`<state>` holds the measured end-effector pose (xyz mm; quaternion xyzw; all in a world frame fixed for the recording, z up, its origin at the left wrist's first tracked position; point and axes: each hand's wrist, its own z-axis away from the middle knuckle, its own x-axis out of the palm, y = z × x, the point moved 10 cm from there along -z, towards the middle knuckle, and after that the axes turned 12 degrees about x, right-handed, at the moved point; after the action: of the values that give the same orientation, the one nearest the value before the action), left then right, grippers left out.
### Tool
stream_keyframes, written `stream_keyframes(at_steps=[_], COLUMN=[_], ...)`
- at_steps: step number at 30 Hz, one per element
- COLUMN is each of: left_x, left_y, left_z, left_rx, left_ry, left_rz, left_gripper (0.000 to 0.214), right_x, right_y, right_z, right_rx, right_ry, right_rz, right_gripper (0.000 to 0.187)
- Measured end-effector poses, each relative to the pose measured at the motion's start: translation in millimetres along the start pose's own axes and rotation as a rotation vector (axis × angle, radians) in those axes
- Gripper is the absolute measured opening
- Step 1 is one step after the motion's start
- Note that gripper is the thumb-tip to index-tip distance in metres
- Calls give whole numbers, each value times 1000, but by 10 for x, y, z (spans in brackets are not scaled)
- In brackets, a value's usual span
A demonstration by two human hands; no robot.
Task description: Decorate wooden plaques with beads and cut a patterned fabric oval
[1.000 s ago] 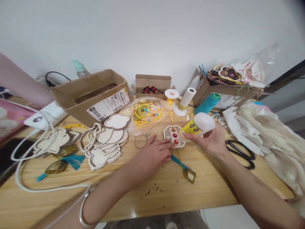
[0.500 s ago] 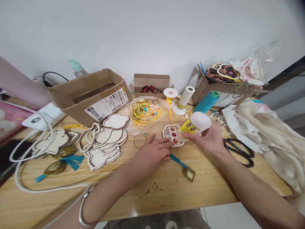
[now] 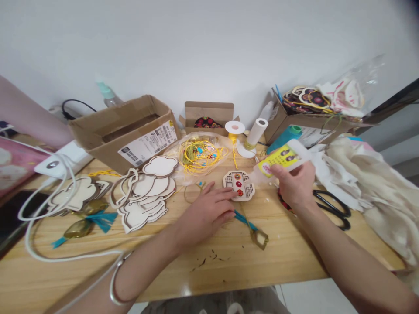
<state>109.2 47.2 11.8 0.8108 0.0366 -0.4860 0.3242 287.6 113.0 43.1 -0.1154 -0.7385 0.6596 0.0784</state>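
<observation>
My right hand [image 3: 293, 183] grips a white glue bottle [image 3: 283, 158] with a yellow label, tilted with its nozzle end toward the left. Just left of that end lies a small wooden lattice plaque [image 3: 243, 186] with a column of red and orange round pieces on it. The fingers of my left hand [image 3: 212, 209] are stretched out, with their tips at the plaque's left edge. Below the plaque, a teal tassel [image 3: 245, 220] and an olive cord with a bronze-coloured frame charm [image 3: 260, 240] lie on the table.
White cloud-shaped wooden pieces [image 3: 144, 187] are piled at left, in front of an open cardboard box [image 3: 131, 135]. Black scissors [image 3: 332, 205] and crumpled cloth [image 3: 369, 187] lie at right. Yellow cord [image 3: 203, 155], spools [image 3: 235, 127] and a teal thread cone [image 3: 281, 141] stand behind.
The bottle has moved to the right, away from over the plaque, and has tipped further onto its side with its label facing up. My left hand has barely moved.
</observation>
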Motion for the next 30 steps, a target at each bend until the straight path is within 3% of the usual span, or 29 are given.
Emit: stream_keyframes(at_steps=[6, 13, 23, 30], left_x=[-201, -73, -60, 28], left_y=[-146, -182, -220, -211], left_z=[-202, -483, -379, -278], left_rx=[-5, 28, 67, 32], left_ry=[191, 67, 36, -86], left_rz=[-8, -106, -56, -87], left_gripper=[20, 22, 29, 28], right_x=[-66, -145, -228, -192], right_y=[82, 64, 95, 39], right_z=[-152, -169, -197, -186], right_rx=[55, 65, 85, 60], right_ry=[59, 83, 101, 77], right_rz=[-182, -238, -299, -261], right_gripper=[45, 42, 34, 37])
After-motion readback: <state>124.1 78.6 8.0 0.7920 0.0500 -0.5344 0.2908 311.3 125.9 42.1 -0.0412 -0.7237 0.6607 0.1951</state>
